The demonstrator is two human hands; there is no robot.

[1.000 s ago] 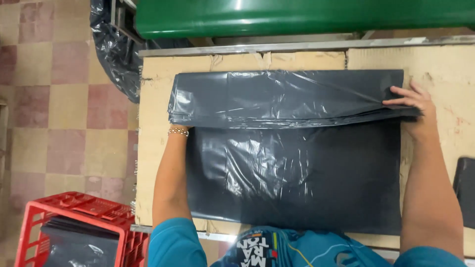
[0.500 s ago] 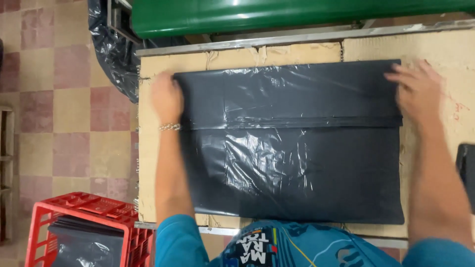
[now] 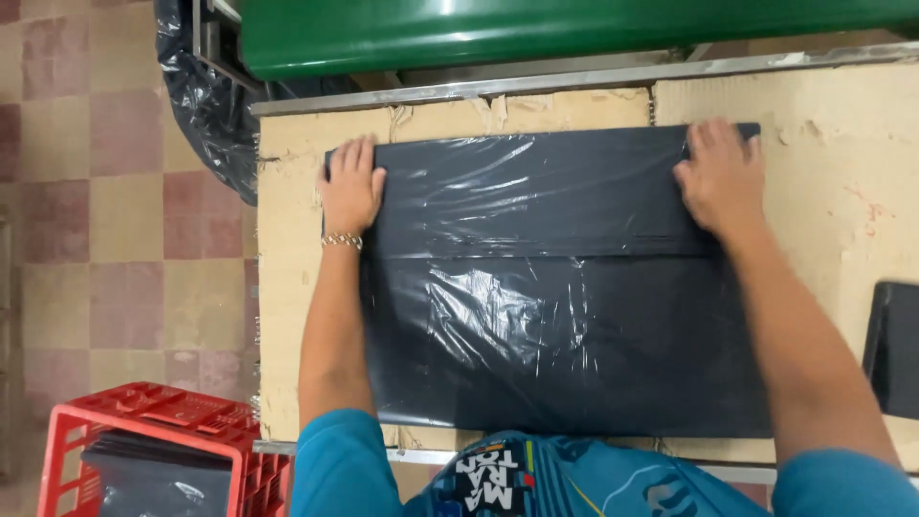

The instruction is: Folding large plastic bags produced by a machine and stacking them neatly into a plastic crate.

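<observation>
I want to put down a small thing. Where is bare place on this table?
Bare cardboard table top lies right of the right hand, above the dark object at the edge. A narrow strip runs left of the left hand. The middle is crowded: the black plastic bag covers it.

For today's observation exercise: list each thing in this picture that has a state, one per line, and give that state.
black plastic bag: flat on the table, top part folded over
left hand: pressed flat on the bag's left end
right hand: pressed flat on its right end
red crate: holds dark folded bags
cardboard tabletop: worn, torn edges
</observation>
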